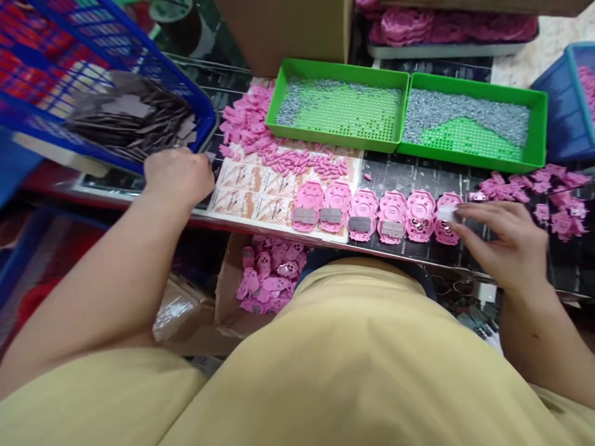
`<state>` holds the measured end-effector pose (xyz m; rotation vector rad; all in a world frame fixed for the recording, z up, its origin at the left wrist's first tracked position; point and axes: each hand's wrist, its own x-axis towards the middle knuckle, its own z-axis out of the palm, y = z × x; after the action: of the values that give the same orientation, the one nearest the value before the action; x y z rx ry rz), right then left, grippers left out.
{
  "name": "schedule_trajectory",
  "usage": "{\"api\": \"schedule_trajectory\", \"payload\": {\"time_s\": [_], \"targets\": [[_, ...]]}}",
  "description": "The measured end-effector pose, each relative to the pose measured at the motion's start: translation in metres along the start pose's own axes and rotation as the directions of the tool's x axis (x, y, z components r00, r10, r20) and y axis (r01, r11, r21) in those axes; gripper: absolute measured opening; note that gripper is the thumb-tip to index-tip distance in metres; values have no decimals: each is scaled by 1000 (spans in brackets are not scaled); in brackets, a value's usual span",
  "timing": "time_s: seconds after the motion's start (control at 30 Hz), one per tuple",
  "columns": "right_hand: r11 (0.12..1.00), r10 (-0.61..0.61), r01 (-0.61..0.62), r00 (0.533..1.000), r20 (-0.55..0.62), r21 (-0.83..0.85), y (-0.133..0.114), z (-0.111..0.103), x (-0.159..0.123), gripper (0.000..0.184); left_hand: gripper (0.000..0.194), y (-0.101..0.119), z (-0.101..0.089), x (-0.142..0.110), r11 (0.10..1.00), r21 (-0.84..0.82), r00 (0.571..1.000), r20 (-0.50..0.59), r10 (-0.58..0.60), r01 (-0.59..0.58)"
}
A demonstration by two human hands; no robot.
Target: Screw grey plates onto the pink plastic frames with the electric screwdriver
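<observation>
A row of several pink plastic shells (pixel 362 214) lies along the table's front edge, some fitted with grey plates. My right hand (pixel 504 238) rests at the right end of the row, its fingers pinching a small pale plate (pixel 447 212) over the last shell. My left hand (pixel 179 176) is closed at the lip of a tilted blue basket (pixel 153 56) that holds a heap of thin dark grey plates (pixel 134 118). What the left fingers hold is hidden.
Two green trays (pixel 339 71) (pixel 474 83) of small grey screws stand behind the row. Loose pink parts (pixel 260 133) lie left of the trays and at the right (pixel 543 192). A cardboard box of pink shells (pixel 269 275) sits under the table edge.
</observation>
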<state>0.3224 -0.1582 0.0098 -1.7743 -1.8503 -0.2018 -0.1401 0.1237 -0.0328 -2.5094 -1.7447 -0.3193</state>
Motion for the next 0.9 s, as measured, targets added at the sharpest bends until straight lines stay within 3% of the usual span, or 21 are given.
{"api": "schedule_trajectory", "payload": {"time_s": [0.13, 0.23, 0.37, 0.4, 0.47, 0.53, 0.57, 0.63, 0.7, 0.73, 0.8, 0.9], "targets": [[988, -154, 152, 986, 61, 28, -4, 14, -7, 14, 46, -7, 2, 10, 996, -3, 995, 27, -91, 91], [985, -171, 169, 982, 81, 27, -7, 26, -8, 14, 44, 5, -21, 8, 992, 53, 993, -25, -116, 117], [984, -179, 178, 981, 73, 17, -1, 26, -9, 15, 46, 63, -73, -12, 985, 146, 996, -44, -83, 89], [984, -177, 176, 983, 52, 24, 1, 23, -8, 15, 49, 85, -84, -18, 993, 120, 1000, -9, -23, 24], [992, -113, 113, 994, -12, 51, 6, 13, -6, 13, 42, 134, -94, -28, 986, -40, 984, -77, 160, -164], [996, 22, -17, 998, -56, 85, 11, 3, -6, 8, 26, 186, -90, -35, 886, -212, 911, -119, 396, -413], [992, 91, -83, 993, -77, 93, 13, -1, -7, 7, 23, 212, -83, -36, 809, -238, 841, -95, 532, -538], [979, 190, -181, 977, -100, 94, 17, -8, -12, 11, 27, 260, -66, -37, 625, -223, 660, -150, 736, -748], [973, 223, -213, 968, -114, 94, 21, -11, -20, 11, 30, 302, -50, -36, 448, -185, 476, -149, 867, -875], [971, 228, -216, 965, -130, 97, 23, -12, -25, 10, 31, 319, -44, -36, 379, -170, 403, -146, 903, -910], [970, 232, -219, 963, -141, 102, 28, -13, -34, 8, 33, 345, -35, -37, 307, -158, 328, -129, 936, -938], [963, 260, -248, 957, -131, 102, 38, -17, -43, 8, 36, 364, -27, -40, 287, -150, 304, -103, 947, -946]]}}
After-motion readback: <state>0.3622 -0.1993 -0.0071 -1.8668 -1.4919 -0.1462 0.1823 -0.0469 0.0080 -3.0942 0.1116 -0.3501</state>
